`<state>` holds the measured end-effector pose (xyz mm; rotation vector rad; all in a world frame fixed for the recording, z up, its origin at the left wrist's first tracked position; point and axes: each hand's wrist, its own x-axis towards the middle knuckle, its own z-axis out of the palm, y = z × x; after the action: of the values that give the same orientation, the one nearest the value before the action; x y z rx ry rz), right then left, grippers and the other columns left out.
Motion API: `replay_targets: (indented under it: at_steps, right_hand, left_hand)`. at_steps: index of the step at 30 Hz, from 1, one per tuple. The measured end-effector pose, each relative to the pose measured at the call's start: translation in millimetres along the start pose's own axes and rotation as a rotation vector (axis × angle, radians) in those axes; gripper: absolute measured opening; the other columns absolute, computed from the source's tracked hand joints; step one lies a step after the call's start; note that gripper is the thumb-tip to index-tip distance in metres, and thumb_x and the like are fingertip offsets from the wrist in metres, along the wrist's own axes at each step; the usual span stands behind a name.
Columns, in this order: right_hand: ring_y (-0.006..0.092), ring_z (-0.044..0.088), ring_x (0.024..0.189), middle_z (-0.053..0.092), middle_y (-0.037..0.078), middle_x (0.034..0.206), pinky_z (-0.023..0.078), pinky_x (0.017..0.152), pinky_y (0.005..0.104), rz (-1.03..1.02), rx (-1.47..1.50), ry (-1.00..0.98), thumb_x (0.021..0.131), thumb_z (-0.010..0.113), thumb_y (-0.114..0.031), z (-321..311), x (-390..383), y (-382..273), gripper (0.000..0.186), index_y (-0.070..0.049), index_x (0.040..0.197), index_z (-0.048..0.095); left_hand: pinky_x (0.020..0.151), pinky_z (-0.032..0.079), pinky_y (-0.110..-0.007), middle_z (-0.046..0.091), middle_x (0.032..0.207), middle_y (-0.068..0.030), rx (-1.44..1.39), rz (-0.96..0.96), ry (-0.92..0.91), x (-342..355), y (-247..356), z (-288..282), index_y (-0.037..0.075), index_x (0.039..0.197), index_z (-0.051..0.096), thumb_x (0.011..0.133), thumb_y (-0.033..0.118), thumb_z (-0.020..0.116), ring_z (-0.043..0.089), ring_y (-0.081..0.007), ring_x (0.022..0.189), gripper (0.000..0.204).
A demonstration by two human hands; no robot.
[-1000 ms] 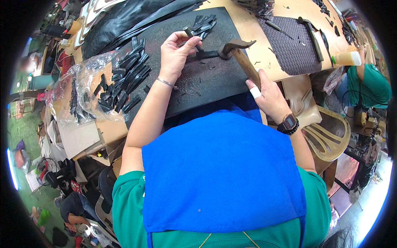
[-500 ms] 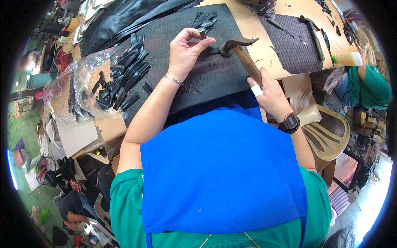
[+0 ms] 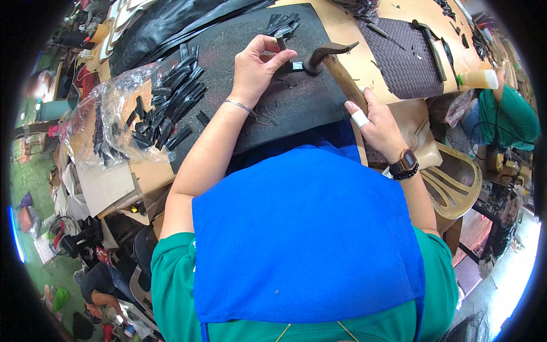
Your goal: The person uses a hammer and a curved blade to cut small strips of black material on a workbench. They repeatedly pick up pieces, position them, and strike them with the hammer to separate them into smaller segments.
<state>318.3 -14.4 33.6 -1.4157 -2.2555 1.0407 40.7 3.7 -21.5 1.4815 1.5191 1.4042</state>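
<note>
My left hand [image 3: 256,67] is closed, pinching a short dark metal rod [image 3: 280,42] between thumb and fingers, over a black work mat [image 3: 239,131]. My right hand [image 3: 380,124], its thumb wrapped in a white band, grips the wooden handle of a hammer [image 3: 346,81]. The hammer's curved dark head [image 3: 323,54] is low over the mat, just right of my left fingertips. Between them shows a small shiny light patch [image 3: 297,66]; I cannot tell what it belongs to. Beyond my left hand lies a bunch of black strips [image 3: 283,24].
Many black strips [image 3: 179,94] lie on clear plastic wrap [image 3: 111,108] at the left. Black sheet material [image 3: 165,34] covers the far left. A quilted dark pad [image 3: 399,62] with tools and a bottle [image 3: 477,80] are at the right. A chair back [image 3: 456,182] stands beside my right arm.
My right hand and the hammer have moved slightly right. The rod in my left hand has tipped, showing more of its side, and a shiny patch now shows beside the hammer head.
</note>
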Motion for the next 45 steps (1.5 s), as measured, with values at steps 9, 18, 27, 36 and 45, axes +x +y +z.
replay_targets:
  at_steps: [9,18,27,36,45]
  right_hand:
    - [0.0515,0.06,0.079,0.061,0.031,0.08,0.047,0.07,0.0567,-0.013,-0.198,0.037,0.097,0.056,-0.031,7.2,-4.1,-9.0,0.036,0.001,0.108,0.044]
    - [0.0518,0.06,0.079,0.06,0.031,0.078,0.048,0.07,0.056,-0.024,-0.175,0.039,0.097,0.057,-0.029,9.0,-4.5,-6.6,0.035,0.002,0.107,0.043]
    - [0.0509,0.06,0.081,0.06,0.031,0.081,0.047,0.07,0.0541,-0.013,-0.147,0.035,0.097,0.057,-0.03,9.8,-4.4,-6.0,0.037,0.002,0.108,0.044]
    - [0.0359,0.061,0.075,0.058,0.024,0.081,0.048,0.071,0.043,0.032,-0.012,0.065,0.095,0.061,-0.037,-20.8,4.1,-10.9,0.041,0.002,0.095,0.048]
    - [0.0365,0.062,0.066,0.06,0.022,0.073,0.048,0.063,0.041,-0.173,0.106,0.18,0.095,0.063,-0.035,-29.6,10.2,-43.4,0.038,0.001,0.102,0.051]
  left_hand:
    - [0.075,0.054,-0.023,0.072,0.101,-0.0051,-0.156,-0.028,-0.004,-0.6,-6.6,-2.1,0.004,0.115,0.063,0.091,0.014,0.071,0.068,-0.0112,0.091,0.027]
    - [0.081,0.053,-0.025,0.07,0.109,-0.0076,-0.18,0.09,-0.081,-4.8,-3.9,-1.1,0.005,0.122,0.058,0.097,0.013,0.063,0.067,-0.0139,0.101,0.027]
    - [0.087,0.054,-0.027,0.069,0.109,-0.0077,-0.153,0.083,-0.127,-5.2,-3.8,1.7,0.004,0.12,0.057,0.097,0.009,0.062,0.067,-0.0152,0.103,0.025]
    - [0.078,0.056,-0.03,0.075,0.098,-0.0085,0.154,0.148,-0.082,-7.0,0.6,4.6,0.008,0.118,0.054,0.098,0.016,0.061,0.071,-0.0163,0.092,0.023]
    - [0.077,0.056,-0.031,0.074,0.098,-0.0083,0.177,0.203,-0.091,-8.6,-2.7,6.6,0.008,0.119,0.052,0.098,0.019,0.061,0.072,-0.019,0.092,0.025]
